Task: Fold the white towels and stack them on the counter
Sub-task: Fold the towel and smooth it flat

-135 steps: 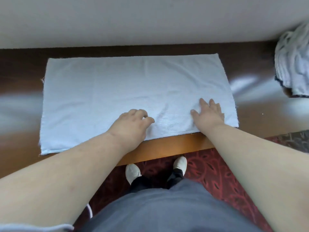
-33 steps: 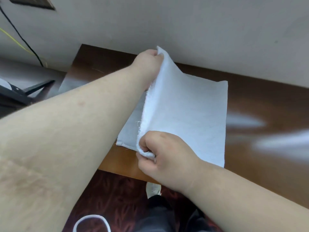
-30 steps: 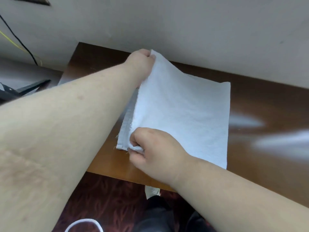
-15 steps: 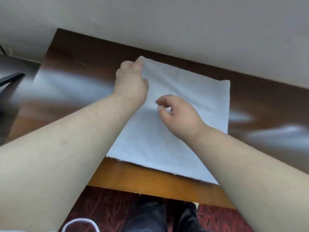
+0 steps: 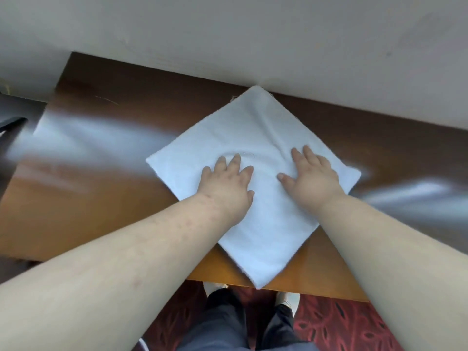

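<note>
A white towel (image 5: 255, 127), folded into a square, lies flat on the glossy brown wooden counter (image 5: 101, 193). It sits turned like a diamond, one corner at the wall and one at the counter's front edge. My left hand (image 5: 226, 182) presses on its left half with fingers spread and straight. My right hand (image 5: 310, 174) lies flat on its right half, fingers straight, pointing away from me.
A pale wall (image 5: 253, 34) runs along the back of the counter. The counter's left end (image 5: 63, 79) lies at upper left, with a dark object (image 5: 10, 117) beyond it. Below the front edge are red patterned carpet (image 5: 342, 323) and my legs and shoes.
The towel was folded in half from left to right. Since half a second ago it has rotated to a diamond angle, and both hands now lie flat on it instead of pinching its edge.
</note>
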